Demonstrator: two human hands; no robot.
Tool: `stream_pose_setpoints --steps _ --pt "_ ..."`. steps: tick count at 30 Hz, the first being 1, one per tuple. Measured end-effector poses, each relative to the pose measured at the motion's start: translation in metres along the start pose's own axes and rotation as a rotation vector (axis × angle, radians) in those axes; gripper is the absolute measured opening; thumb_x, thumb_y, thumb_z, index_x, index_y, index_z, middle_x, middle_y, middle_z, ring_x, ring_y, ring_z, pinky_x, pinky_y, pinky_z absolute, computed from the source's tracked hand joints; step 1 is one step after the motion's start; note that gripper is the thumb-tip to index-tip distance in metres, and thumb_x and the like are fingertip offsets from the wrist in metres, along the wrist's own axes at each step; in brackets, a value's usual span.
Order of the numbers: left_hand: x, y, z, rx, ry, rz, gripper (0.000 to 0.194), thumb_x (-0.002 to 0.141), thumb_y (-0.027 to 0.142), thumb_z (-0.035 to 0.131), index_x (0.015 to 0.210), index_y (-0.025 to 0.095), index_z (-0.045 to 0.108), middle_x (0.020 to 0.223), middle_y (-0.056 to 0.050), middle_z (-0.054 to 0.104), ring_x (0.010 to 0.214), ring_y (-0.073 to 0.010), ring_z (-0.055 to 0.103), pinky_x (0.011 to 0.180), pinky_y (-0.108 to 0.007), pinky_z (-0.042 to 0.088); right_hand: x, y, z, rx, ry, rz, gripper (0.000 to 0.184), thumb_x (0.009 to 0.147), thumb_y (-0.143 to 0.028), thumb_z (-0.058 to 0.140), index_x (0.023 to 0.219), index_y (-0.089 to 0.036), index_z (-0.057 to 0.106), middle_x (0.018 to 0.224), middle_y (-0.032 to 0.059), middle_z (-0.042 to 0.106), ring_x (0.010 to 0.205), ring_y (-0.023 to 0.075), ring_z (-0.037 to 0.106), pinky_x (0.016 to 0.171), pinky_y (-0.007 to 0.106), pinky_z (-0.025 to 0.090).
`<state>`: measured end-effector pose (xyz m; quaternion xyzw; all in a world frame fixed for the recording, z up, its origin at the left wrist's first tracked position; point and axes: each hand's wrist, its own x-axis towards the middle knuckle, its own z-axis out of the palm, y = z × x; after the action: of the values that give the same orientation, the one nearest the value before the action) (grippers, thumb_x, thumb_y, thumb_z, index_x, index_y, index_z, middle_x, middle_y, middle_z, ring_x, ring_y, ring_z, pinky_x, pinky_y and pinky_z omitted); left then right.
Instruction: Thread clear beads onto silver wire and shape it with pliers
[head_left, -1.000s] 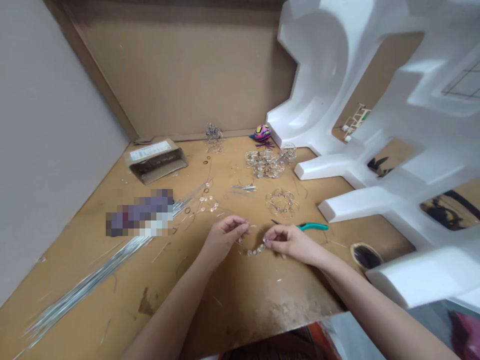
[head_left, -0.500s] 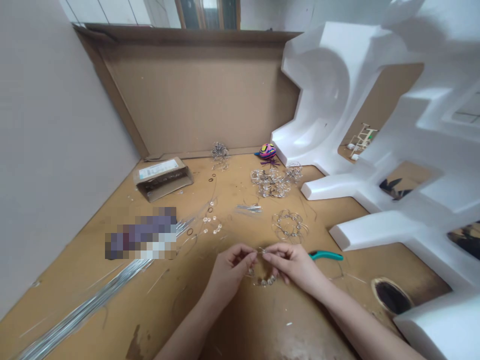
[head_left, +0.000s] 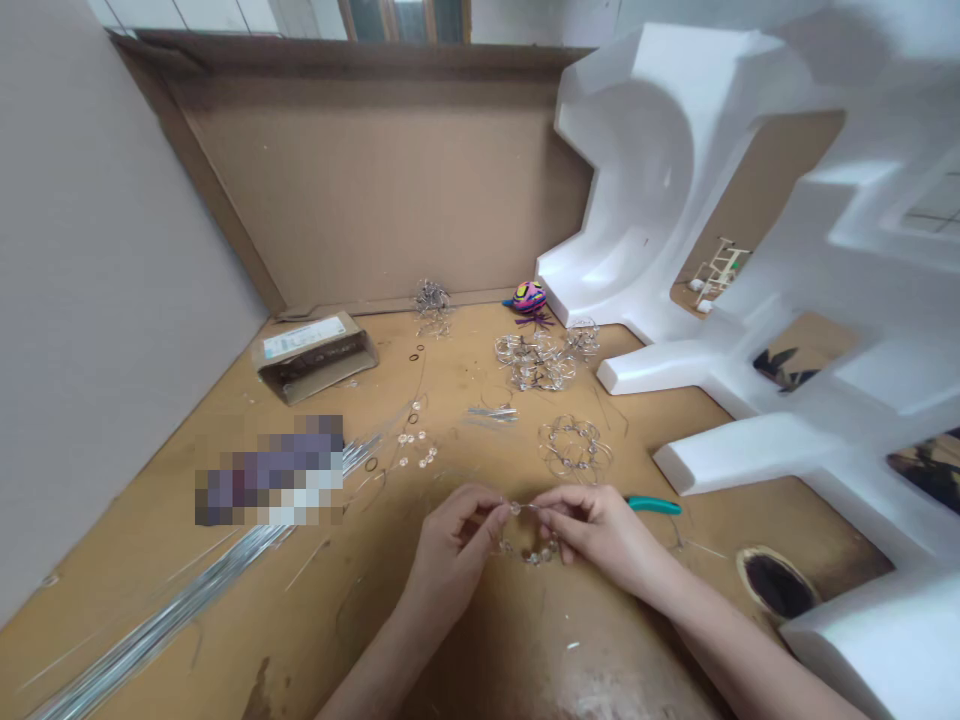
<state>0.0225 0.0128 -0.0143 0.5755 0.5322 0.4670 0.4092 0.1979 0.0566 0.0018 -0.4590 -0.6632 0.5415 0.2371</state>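
My left hand (head_left: pixel 456 545) and my right hand (head_left: pixel 600 535) meet over the wooden table (head_left: pixel 480 640), both pinched on a thin wire strung with clear beads (head_left: pixel 529 550). The wire curves into a small loop that hangs between my fingertips, its beaded part sagging below them. A teal-handled pair of pliers (head_left: pixel 654 506) lies just right of my right hand. One finished wire-and-bead flower (head_left: pixel 574 445) rests on the table just beyond my hands.
A bundle of long silver wires (head_left: pixel 172 610) runs along the left. A small open cardboard box (head_left: pixel 313 352), loose beads (head_left: pixel 416 450) and more wire flowers (head_left: pixel 536 360) lie farther back. Large white foam packing (head_left: pixel 750 300) fills the right. A dark hole (head_left: pixel 776 585) marks the table.
My hands have come closer together, drawing the two ends of the beaded wire up so the strand now forms a tighter loop. The camera has tilted up a little.
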Motion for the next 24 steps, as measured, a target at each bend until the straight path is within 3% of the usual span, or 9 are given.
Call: stream_pose_setpoints --steps 3,8,14,24 --pt "0.0 0.004 -0.001 0.034 0.025 0.033 0.017 0.079 0.031 0.052 0.073 0.016 0.06 0.076 -0.003 0.057 0.07 -0.0138 0.053 0.06 -0.023 0.042 -0.004 -0.003 0.0 -0.125 -0.001 -0.067 0.021 0.078 -0.026 0.048 0.082 -0.017 0.067 0.062 -0.0007 0.061 0.043 0.0078 0.051 0.046 0.02 0.04" --pt "0.001 0.008 -0.003 0.011 0.027 -0.033 0.016 0.079 0.03 0.052 0.075 0.016 0.058 0.072 -0.002 0.057 0.069 -0.0144 0.053 0.065 -0.026 0.042 -0.005 -0.007 0.001 -0.254 0.004 -0.121 0.025 0.078 -0.019 0.045 0.084 -0.02 0.069 0.06 -0.0016 0.063 0.048 0.0092 0.055 0.05 0.019 0.043" --pt "-0.002 0.013 -0.001 0.054 0.078 0.069 0.012 0.078 0.024 0.052 0.069 0.016 0.055 0.076 -0.002 0.054 0.072 -0.0139 0.05 0.068 -0.026 0.04 -0.003 -0.014 0.0 -0.364 0.035 -0.166 0.025 0.079 -0.023 0.047 0.087 -0.021 0.07 0.052 -0.0017 0.062 0.046 0.0103 0.056 0.05 0.02 0.043" --pt "-0.001 0.014 -0.001 -0.22 0.109 -0.167 0.013 0.074 0.029 0.058 0.076 0.016 0.06 0.077 -0.003 0.063 0.076 -0.0151 0.056 0.073 -0.027 0.042 -0.003 -0.018 -0.01 -0.216 -0.026 -0.067 0.022 0.08 -0.028 0.049 0.083 -0.018 0.068 0.051 -0.0024 0.056 0.044 0.0087 0.052 0.049 0.02 0.041"
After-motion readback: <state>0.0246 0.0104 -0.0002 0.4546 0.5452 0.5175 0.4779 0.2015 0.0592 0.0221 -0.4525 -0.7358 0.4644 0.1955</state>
